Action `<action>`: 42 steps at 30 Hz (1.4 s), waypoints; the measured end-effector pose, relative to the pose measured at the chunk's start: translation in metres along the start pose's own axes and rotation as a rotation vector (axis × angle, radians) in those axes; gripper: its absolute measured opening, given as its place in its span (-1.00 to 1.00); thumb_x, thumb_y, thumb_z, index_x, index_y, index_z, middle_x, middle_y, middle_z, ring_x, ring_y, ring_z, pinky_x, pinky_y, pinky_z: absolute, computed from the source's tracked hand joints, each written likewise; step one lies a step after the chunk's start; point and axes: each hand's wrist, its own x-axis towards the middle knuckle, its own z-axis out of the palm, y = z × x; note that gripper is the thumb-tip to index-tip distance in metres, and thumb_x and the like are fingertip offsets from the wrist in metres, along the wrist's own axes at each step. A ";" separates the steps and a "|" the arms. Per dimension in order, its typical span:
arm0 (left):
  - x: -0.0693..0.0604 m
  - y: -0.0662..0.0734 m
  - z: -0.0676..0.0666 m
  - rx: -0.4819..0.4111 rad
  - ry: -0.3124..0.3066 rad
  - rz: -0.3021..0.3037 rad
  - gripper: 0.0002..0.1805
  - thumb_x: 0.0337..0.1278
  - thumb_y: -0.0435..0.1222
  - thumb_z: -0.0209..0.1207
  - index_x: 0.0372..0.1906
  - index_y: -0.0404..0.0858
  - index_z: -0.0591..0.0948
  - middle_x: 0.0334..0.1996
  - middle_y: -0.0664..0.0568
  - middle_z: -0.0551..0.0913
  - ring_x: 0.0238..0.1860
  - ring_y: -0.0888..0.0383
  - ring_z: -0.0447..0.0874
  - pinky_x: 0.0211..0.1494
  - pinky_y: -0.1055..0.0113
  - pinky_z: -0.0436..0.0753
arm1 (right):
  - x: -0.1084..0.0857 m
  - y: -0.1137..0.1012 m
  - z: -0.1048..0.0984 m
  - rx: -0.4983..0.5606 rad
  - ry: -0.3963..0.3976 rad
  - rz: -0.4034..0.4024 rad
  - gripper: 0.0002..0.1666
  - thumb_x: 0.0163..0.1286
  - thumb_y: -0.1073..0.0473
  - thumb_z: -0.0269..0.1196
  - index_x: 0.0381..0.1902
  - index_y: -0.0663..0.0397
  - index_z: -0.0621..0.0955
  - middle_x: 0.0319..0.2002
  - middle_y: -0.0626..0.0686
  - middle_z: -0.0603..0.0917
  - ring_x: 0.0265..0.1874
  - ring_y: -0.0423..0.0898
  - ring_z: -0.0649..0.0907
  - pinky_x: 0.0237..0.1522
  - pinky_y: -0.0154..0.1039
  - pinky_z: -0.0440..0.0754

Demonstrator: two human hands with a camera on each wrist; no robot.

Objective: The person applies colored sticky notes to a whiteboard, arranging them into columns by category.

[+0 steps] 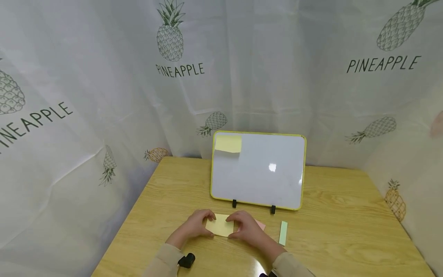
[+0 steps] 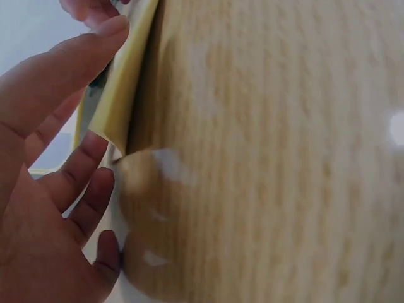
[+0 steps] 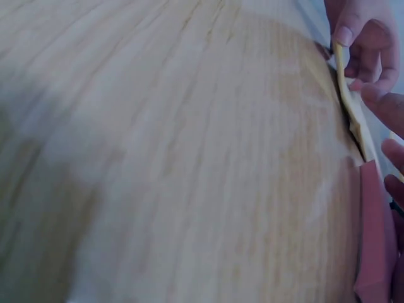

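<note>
A yellow paper note (image 1: 220, 225) is held by its two ends between the hands, just above the wooden table. At its left end my left hand (image 1: 198, 224) pinches it between thumb and fingers; at its right end my right hand (image 1: 246, 230) grips it likewise. The left wrist view shows the yellow note (image 2: 120, 95) edge-on, bent at a corner, beside the left hand (image 2: 50, 170). In the right wrist view the yellow note (image 3: 347, 101) runs between both hands. A pink note (image 3: 374, 240) lies partly under the right hand.
A whiteboard (image 1: 257, 173) with a yellow frame stands behind the hands on black feet, another yellow note (image 1: 228, 143) at its upper left. A green strip (image 1: 283, 233) lies on the table (image 1: 339, 231) to the right. A pineapple-print curtain surrounds the table.
</note>
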 end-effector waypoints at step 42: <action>-0.004 -0.019 -0.002 -0.299 -0.051 -0.007 -0.71 0.07 -0.27 0.39 -0.10 -0.19 0.61 -0.06 0.09 0.55 0.02 0.06 0.42 0.15 0.13 0.37 | -0.004 -0.003 0.002 0.004 0.002 0.093 -0.59 0.03 -0.06 0.54 -0.13 -0.17 0.73 -0.15 -0.18 0.64 -0.15 -0.22 0.55 -0.13 -0.23 0.52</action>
